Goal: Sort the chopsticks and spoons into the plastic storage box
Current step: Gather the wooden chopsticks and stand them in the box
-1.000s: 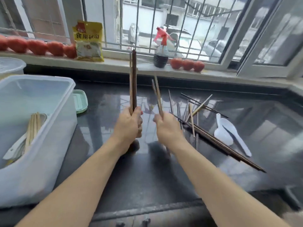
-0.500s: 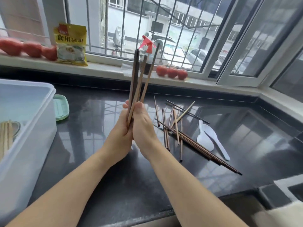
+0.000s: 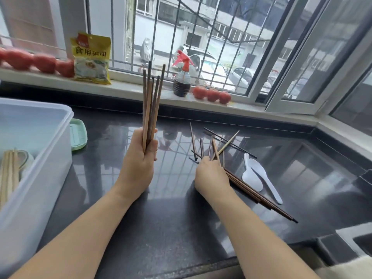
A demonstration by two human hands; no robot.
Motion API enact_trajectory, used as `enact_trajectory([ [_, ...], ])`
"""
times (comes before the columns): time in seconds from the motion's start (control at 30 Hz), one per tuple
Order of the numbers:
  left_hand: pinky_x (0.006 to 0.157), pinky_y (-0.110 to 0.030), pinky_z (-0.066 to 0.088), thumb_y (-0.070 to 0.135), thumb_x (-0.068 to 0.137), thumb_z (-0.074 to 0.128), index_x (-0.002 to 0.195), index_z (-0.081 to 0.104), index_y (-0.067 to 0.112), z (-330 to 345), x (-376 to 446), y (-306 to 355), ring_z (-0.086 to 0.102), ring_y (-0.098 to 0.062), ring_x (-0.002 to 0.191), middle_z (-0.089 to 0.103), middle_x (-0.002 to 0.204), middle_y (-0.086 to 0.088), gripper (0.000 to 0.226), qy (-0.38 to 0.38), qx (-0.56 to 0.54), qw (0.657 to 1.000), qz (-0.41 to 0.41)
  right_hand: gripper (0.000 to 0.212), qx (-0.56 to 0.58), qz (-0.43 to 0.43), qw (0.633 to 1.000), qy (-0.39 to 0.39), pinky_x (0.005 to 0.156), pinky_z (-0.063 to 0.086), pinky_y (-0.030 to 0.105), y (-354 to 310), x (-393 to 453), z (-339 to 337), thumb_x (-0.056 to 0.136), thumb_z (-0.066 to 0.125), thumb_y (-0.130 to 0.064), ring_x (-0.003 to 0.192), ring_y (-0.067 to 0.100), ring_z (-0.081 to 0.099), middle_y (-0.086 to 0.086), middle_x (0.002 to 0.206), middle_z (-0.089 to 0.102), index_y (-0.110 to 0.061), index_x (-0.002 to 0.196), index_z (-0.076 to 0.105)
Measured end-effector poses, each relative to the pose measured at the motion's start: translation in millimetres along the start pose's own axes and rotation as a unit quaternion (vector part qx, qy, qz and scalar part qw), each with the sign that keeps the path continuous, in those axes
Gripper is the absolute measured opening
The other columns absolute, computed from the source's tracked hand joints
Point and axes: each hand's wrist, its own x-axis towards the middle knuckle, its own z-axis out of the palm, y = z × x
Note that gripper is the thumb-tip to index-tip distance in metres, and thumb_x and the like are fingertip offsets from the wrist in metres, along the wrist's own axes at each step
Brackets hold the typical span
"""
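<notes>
My left hand [image 3: 141,160] grips a bundle of several brown chopsticks [image 3: 151,101] held upright above the dark counter. My right hand [image 3: 209,174] rests on the pile of loose chopsticks [image 3: 251,188] lying on the counter to the right, its fingers closing on a light brown chopstick [image 3: 215,149]. Two white plastic spoons [image 3: 255,176] lie just right of the pile. The translucent plastic storage box [image 3: 46,164] stands at the left, with pale wooden chopsticks [image 3: 8,174] and a spoon inside.
A green lid [image 3: 78,133] lies behind the box. On the windowsill stand a yellow packet [image 3: 91,57], a spray bottle [image 3: 182,81] and tomatoes [image 3: 211,94]. A sink edge [image 3: 356,238] shows at the lower right.
My right hand passed its chopsticks into the left hand's bundle, then dropped right onto the pile on the counter. The left hand stays upright holding the larger bundle.
</notes>
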Motion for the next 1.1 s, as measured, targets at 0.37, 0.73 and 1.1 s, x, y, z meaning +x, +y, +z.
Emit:
enact_trajectory([
  [0.37,0.046,-0.036,0.033,0.036,0.106,0.051,0.076,0.046,0.037,-8.9,3.4,-9.3,0.032,-0.018,0.049,0.035,0.059,0.004,0.031,0.004,-0.029,0.975,-0.219,0.038,0.077,0.039,0.992,-0.096,0.093,0.044,0.04,-9.7,-25.3,-8.9,0.097,0.043,-0.007,0.125,0.041,0.051,0.024,0.136,0.049,0.004,0.133,0.04],
  [0.73,0.061,-0.039,0.052,0.041,0.103,0.059,0.095,0.068,0.016,0.4,-0.8,17.1,0.063,-0.022,0.063,0.065,0.072,-0.004,0.028,0.041,-0.218,0.923,-0.315,0.027,0.442,-0.168,0.881,0.009,0.067,0.043,0.013,-87.2,-44.9,-7.9,0.105,0.039,-0.015,0.087,0.015,0.055,0.0,0.102,0.045,-0.017,0.11,0.065],
  [1.1,0.055,-0.026,0.039,0.034,0.107,0.051,0.083,0.045,0.019,-25.5,12.5,9.1,0.047,-0.014,0.056,0.045,0.06,0.008,0.029,0.186,0.118,0.975,0.036,0.046,0.255,-0.196,0.947,-0.004,0.119,0.028,0.043,-111.5,87.8,32.3,0.098,0.043,-0.038,0.143,0.023,0.035,0.002,0.149,0.049,-0.038,0.144,0.053],
])
